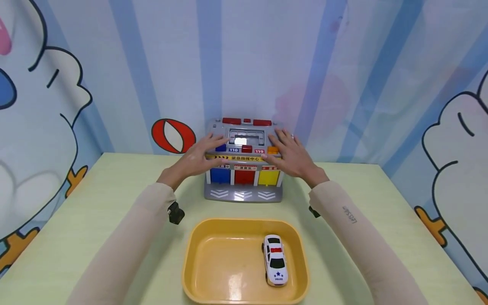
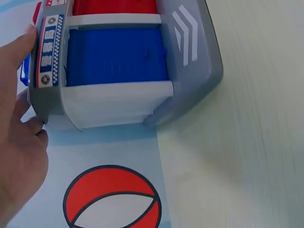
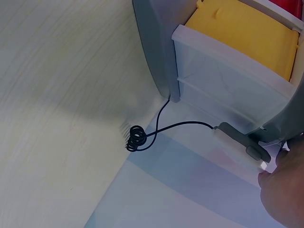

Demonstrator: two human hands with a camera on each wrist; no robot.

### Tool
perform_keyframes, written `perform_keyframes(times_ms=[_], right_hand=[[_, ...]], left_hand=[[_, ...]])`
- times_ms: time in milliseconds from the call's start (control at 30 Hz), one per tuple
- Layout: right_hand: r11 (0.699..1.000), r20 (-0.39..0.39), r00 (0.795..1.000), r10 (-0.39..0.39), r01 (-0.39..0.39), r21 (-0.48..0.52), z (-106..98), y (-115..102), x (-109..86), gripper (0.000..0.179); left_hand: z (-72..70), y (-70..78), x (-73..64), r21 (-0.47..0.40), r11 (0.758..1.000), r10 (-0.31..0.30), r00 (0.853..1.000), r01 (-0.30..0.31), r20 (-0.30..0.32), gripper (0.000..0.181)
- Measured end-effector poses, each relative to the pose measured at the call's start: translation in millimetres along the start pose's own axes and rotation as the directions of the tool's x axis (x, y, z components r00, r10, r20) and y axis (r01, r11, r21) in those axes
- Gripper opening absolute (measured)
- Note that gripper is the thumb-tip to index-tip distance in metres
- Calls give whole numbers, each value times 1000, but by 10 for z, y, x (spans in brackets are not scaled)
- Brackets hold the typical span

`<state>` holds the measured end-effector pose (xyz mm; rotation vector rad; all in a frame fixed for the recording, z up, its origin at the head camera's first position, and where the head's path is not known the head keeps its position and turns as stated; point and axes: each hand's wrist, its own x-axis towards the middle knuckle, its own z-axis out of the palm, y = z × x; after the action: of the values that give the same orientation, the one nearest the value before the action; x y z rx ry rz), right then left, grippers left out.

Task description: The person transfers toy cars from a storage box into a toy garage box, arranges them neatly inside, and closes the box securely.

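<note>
A toy emergency station [image 1: 244, 137] in grey stands at the back of the table, with blue, red and yellow garage doors. My left hand [image 1: 196, 156] grips its upper left corner, the thumb over the front edge; in the left wrist view, lower fingers [image 2: 35, 127] curl beside its side wall. At the upper right corner, my right hand [image 1: 291, 154] holds on, thumb at the front and fingers over the top. The right wrist view shows a small grey handset [image 3: 240, 142] on a coiled black cord [image 3: 137, 136] at the station's side, close to that hand.
A yellow tray [image 1: 225, 224] sits nearer on the table [image 1: 126, 203], with a white toy police car [image 1: 276, 259] inside at its right. A printed blue-and-white curtain [image 1: 164, 63] stands right behind the station.
</note>
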<state>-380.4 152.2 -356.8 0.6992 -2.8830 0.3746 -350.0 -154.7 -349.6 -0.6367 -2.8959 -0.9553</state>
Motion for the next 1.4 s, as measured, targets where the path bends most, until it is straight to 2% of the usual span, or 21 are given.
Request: perform_keyframes(times_ms=[200, 333, 600, 900, 1133, 1400], right_hand=[[1000, -8, 1000, 5, -5, -7, 12, -9, 2, 88], [1000, -13, 1000, 12, -12, -2, 20, -19, -8, 88], [1000, -8, 1000, -14, 14, 3, 13, -65, -9, 88], [1000, -11, 1000, -8, 8, -1, -24, -49, -22, 88], [1000, -14, 1000, 6, -5, 7, 3, -41, -31, 89], [1000, -12, 1000, -13, 13, 9, -27, -47, -46, 88]], left_hand=[[-62, -59, -60, 103, 994, 46, 999, -48, 24, 67], [-80, -74, -83, 134, 988, 73, 997, -77, 35, 65], [-119, -110, -137, 116, 991, 63, 998, -63, 4, 65], [-113, -89, -115, 105, 991, 83, 997, -82, 2, 60], [-95, -95, -113, 99, 992, 80, 997, -80, 3, 59], [-91, -78, -124, 94, 993, 73, 997, -73, -5, 58]])
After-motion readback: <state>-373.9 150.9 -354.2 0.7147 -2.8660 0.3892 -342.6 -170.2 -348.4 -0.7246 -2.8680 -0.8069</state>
